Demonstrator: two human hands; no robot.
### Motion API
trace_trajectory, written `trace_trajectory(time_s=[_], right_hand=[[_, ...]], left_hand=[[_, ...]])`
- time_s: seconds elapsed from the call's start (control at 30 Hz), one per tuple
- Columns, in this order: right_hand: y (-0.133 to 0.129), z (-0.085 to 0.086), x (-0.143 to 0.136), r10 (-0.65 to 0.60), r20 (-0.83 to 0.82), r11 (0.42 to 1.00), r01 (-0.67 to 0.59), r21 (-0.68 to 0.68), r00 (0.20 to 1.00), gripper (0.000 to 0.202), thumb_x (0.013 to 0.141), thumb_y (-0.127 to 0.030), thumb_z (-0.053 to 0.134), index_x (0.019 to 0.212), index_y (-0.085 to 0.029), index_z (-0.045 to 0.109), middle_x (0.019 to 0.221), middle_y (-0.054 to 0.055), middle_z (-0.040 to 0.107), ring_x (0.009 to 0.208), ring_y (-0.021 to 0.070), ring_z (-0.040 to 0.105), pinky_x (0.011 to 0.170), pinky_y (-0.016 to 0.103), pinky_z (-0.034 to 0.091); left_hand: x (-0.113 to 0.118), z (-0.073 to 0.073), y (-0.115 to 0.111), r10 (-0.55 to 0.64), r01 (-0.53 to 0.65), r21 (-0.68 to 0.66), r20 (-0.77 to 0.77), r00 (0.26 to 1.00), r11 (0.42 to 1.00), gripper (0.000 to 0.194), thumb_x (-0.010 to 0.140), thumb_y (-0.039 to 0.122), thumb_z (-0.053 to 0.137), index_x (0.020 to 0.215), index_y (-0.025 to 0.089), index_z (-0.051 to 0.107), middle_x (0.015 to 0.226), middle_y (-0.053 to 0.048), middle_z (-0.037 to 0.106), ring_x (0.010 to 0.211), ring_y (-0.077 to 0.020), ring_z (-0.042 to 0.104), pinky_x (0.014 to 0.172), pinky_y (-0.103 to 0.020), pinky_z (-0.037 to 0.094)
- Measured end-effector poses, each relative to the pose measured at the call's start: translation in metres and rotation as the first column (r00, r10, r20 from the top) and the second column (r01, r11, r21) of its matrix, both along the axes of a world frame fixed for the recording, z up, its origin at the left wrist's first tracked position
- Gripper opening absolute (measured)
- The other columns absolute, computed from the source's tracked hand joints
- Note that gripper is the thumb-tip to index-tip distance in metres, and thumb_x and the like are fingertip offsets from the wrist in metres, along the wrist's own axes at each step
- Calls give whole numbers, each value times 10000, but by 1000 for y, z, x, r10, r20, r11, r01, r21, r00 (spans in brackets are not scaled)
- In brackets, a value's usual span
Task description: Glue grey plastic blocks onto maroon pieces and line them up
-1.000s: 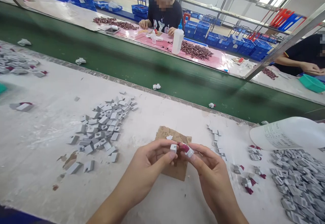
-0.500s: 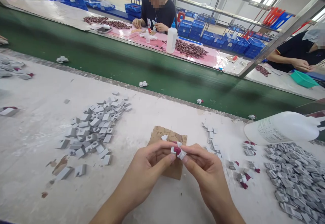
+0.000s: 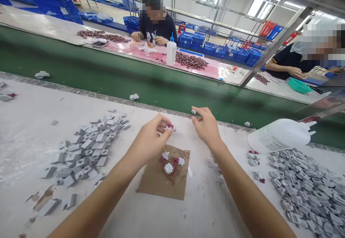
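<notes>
My left hand (image 3: 151, 137) is closed, pinching a small maroon-and-white plastic part (image 3: 169, 127) above the far edge of a brown cardboard piece (image 3: 161, 187). My right hand (image 3: 207, 127) reaches over the green belt's near edge. Its thumb and index finger are apart around a small white part (image 3: 193, 111) on the belt; whether they touch it is unclear. On the cardboard sit a round, shiny cap-like dish (image 3: 169, 168) and two small parts, a white-and-maroon one (image 3: 165, 155) and another (image 3: 180, 161).
Grey block pieces (image 3: 88, 144) are heaped on the left, smaller grey pieces (image 3: 309, 187) on the right. A white bottle (image 3: 280, 135) lies beside the right heap. Beyond the green belt (image 3: 107, 83), two people work at another table, near an upright bottle (image 3: 171, 53).
My hands have separated. The left has moved up and left with the maroon-and-white part; the right has let go and stretched forward to the belt. The dish on the cardboard is now uncovered.
</notes>
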State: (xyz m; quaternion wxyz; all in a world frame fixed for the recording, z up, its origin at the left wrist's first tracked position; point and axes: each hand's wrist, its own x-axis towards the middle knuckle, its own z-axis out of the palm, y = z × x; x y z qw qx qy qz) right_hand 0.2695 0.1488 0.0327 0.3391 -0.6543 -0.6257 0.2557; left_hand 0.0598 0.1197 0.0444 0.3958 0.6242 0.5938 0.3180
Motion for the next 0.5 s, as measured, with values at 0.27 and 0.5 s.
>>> trace_trajectory(time_s=[0.27, 0.5], right_hand=[[47, 3, 8, -91, 112, 995, 95, -24, 989, 87, 999, -218, 769, 1070, -173, 791, 1131, 98, 818, 1077, 283, 774, 1019, 500, 617], [-111, -16, 24, 140, -102, 987, -147, -63, 985, 179, 927, -439, 761, 955, -279, 836, 969, 63, 849, 726, 253, 808, 682, 350, 678]], left_hand=[[68, -35, 107, 20, -24, -37, -105, 994, 999, 318, 1051, 358, 729, 1310, 176, 705, 1305, -99, 741, 1099, -249, 749, 940, -465, 653], [83, -33, 126, 11, -25, -45, -286, 958, 999, 328, 1053, 372, 727, 1328, 196, 703, 1340, -105, 730, 1111, -251, 747, 939, -455, 654]])
